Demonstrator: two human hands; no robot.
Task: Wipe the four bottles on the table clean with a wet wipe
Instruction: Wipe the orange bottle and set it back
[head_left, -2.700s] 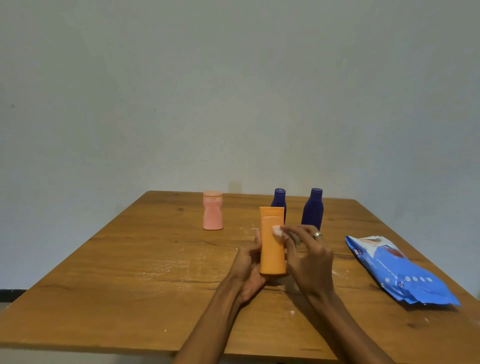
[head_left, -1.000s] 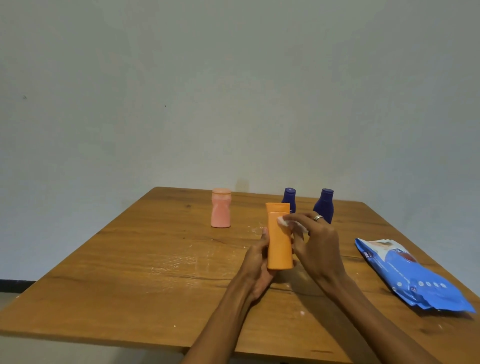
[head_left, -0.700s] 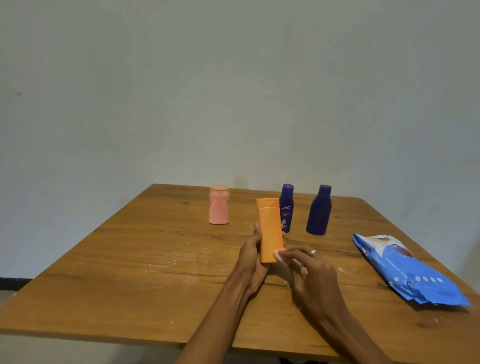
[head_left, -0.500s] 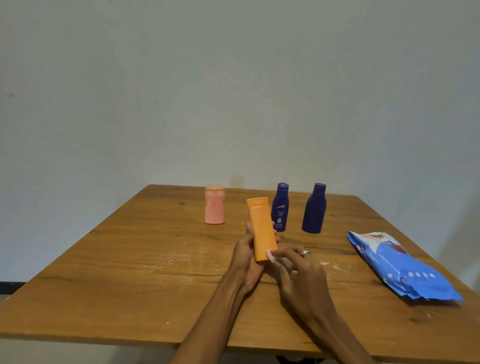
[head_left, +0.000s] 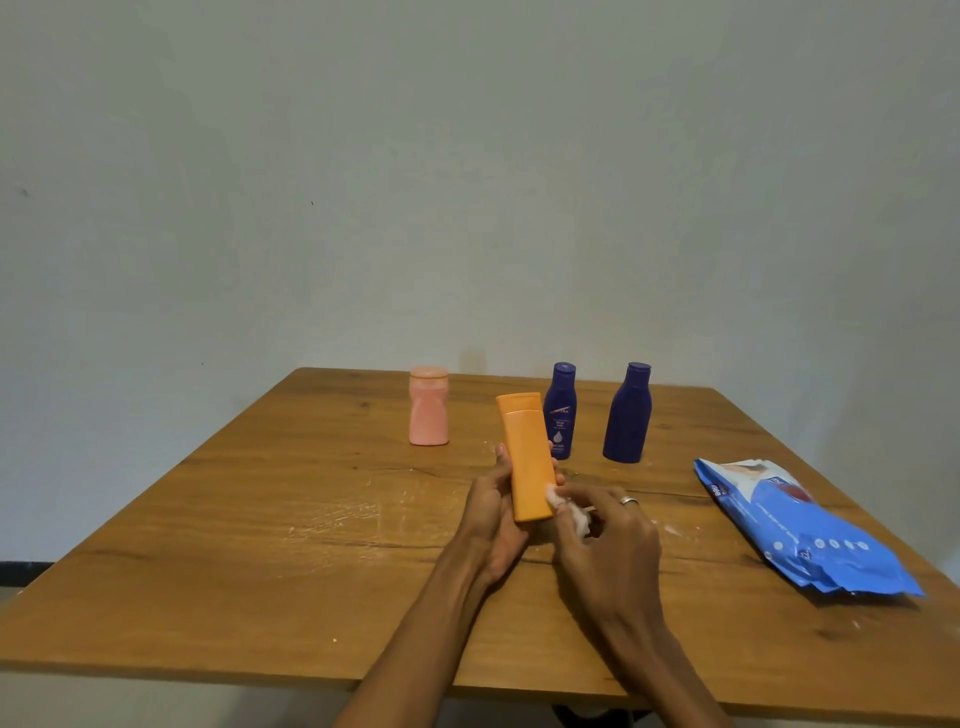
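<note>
Right hand (head_left: 605, 540): fingers curled, I pinch a bunched white wet wipe (head_left: 570, 512) and press it to the lower right edge of the orange bottle (head_left: 527, 457), so that the wipe rubs the plastic, not my skin.

Left hand (head_left: 493, 512): I grip the orange bottle from its left side and from behind, thumb up along its left edge. I hold it off the surface (head_left: 260, 519), cap uppermost and tilted a little to the left, so that the wipe can reach its base and side.

Pink bottle (head_left: 428, 406): upright at the far left, apart from the others, I judge awaiting its turn or finished; I cannot tell which.

Two dark blue bottles, one with its label toward me (head_left: 561, 415) and one plain (head_left: 627, 413): upright just behind the orange one, near each other, untouched by either hand.

Blue wipes pack (head_left: 800, 535): flat at my right, top flap open, within reach for a fresh wipe.
</note>
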